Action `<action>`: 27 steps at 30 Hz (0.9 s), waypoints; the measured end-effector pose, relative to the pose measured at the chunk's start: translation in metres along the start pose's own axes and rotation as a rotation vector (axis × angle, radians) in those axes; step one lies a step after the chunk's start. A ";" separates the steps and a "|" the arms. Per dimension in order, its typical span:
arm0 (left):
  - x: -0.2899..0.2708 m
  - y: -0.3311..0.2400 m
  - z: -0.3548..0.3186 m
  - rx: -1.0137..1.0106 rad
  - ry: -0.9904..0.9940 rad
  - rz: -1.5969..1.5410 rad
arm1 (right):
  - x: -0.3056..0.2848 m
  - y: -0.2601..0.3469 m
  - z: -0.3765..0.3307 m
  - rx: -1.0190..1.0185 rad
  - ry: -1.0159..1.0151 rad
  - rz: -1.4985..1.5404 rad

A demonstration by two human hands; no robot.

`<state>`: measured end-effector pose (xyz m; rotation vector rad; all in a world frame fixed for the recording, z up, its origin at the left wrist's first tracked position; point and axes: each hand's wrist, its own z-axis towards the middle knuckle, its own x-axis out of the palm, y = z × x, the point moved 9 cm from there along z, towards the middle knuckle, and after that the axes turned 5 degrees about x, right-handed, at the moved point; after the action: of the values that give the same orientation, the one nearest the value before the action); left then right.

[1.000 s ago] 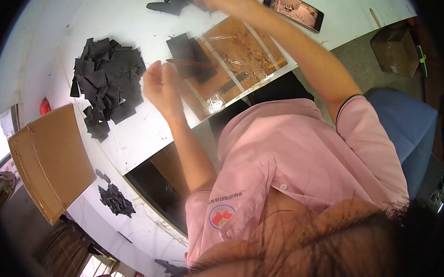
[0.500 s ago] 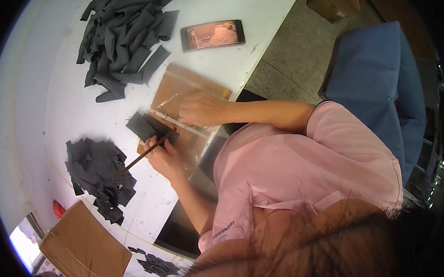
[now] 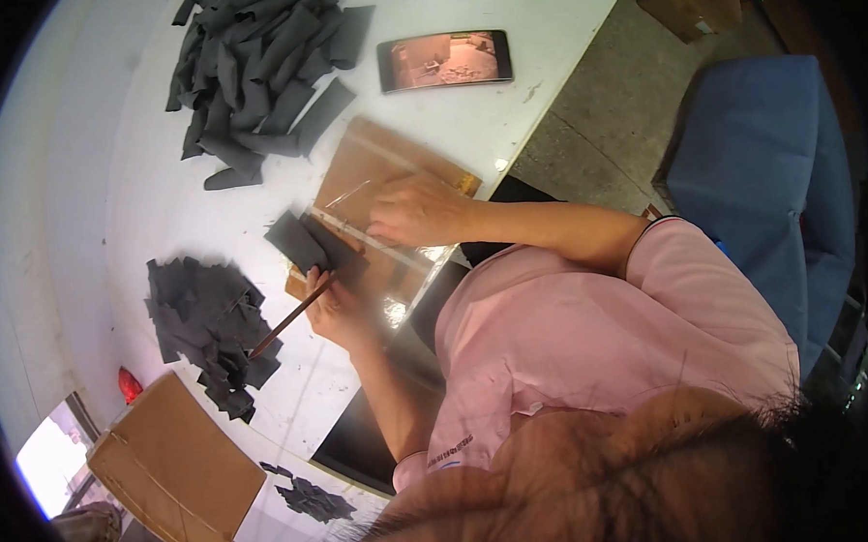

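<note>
My left hand [image 3: 331, 312], the lower one in view, has its fingers closed around a thin brown stick [image 3: 286, 324], whose narrow end slants toward the lower left. By its fingertips are a dark grey strip [image 3: 295, 240] and a second dark piece [image 3: 338, 248], both at the edge of a brown board [image 3: 381, 157] under clear film. Over the board, my right hand [image 3: 417, 211] is curled with its fingertips drawn together. Whatever those fingers hold, if anything, is too small to make out.
A big heap of dark grey strips [image 3: 251, 71] lies at the upper left of the white table [image 3: 169, 200]. Nearer my left hand is a flatter pile of dark pieces [image 3: 209, 320], with a small one [image 3: 313, 499] below. A phone [image 3: 444, 59] and a cardboard flap [image 3: 176, 466] flank them.
The whole view has shifted, so the table things sit farther right. My left hand has drawn the stick back from the board a little. My right hand stays over the board.
</note>
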<state>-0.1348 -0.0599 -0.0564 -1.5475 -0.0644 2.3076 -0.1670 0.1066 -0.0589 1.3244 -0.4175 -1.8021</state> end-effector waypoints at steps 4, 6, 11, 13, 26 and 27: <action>-0.015 0.003 -0.005 -0.028 -0.093 0.063 | -0.002 0.007 0.000 -0.046 0.041 0.046; -0.025 0.022 -0.008 -0.079 -0.221 -0.115 | 0.007 0.013 0.004 -0.032 0.026 0.056; -0.082 0.045 -0.014 -0.245 -0.590 -0.177 | 0.006 0.007 0.005 -0.088 -0.009 0.049; -0.095 0.073 -0.035 -0.460 -0.618 -0.498 | 0.006 0.005 0.004 -0.089 0.010 0.055; -0.107 -0.011 -0.042 -0.560 -0.137 -1.295 | 0.004 0.008 0.002 -0.107 0.036 0.110; -0.101 -0.019 -0.042 -0.572 -0.087 -1.355 | 0.005 0.000 0.003 0.019 0.093 0.255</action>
<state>-0.0574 -0.0810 0.0212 -0.9851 -1.3951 1.2351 -0.1700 0.1024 -0.0608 1.2993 -0.5282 -1.5240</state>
